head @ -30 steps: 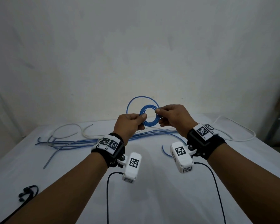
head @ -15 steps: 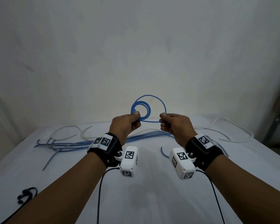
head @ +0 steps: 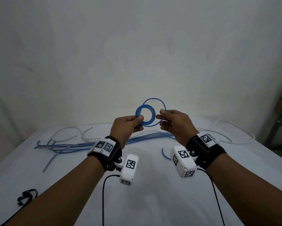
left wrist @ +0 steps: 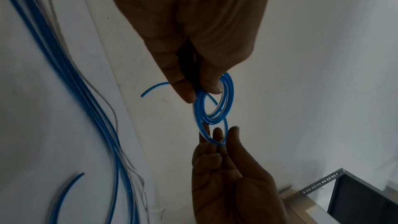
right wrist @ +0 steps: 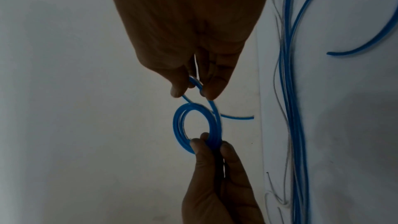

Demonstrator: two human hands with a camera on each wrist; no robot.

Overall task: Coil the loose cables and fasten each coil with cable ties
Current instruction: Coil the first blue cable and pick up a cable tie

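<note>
A small blue cable coil [head: 151,111] of several turns hangs in the air above the white table [head: 153,201]. My left hand [head: 133,121] pinches its lower left side between thumb and fingers [left wrist: 212,86]. My right hand [head: 163,118] pinches the outermost loose loop [head: 162,104] of the same cable, a wider ring standing off the coil to the right. In the right wrist view the fingertips [right wrist: 210,91] hold that strand just above the coil [right wrist: 197,125], and a short free end [right wrist: 237,117] sticks out sideways.
A bundle of loose blue cables [head: 88,145] lies across the table behind my hands, with white cables [head: 67,132] at the back left and back right [head: 234,129]. A short blue piece [head: 164,154] lies near my right wrist. A black clip-like item [head: 27,195] sits front left.
The coil has shifted: one second ago both hands held it close together, then the right hand drew a loop out to the right; now the hands are nearer again, with the loop wider than the coil.
</note>
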